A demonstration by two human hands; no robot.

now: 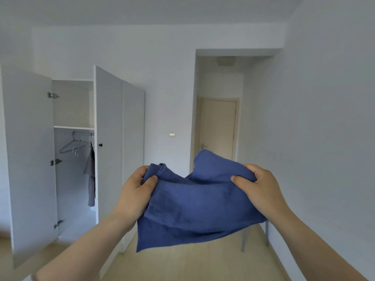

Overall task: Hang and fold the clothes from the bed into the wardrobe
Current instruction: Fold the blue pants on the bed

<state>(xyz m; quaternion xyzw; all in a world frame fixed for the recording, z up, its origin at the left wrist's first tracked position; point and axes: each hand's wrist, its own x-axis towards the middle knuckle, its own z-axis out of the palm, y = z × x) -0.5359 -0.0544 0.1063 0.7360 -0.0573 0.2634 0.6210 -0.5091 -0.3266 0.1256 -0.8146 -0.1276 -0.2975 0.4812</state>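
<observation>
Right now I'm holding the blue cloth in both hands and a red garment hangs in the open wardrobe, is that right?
Not quite. The garment hanging in the open wardrobe is grey, not red; the head view shows it beside empty hangers. The rest holds: your left hand and right hand both grip the blue cloth.

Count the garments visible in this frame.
2. A blue garment is gripped by the left hand and right hand in front of the camera; a grey garment hangs from the rail inside the open wardrobe. Others may be hidden behind its doors.
</observation>
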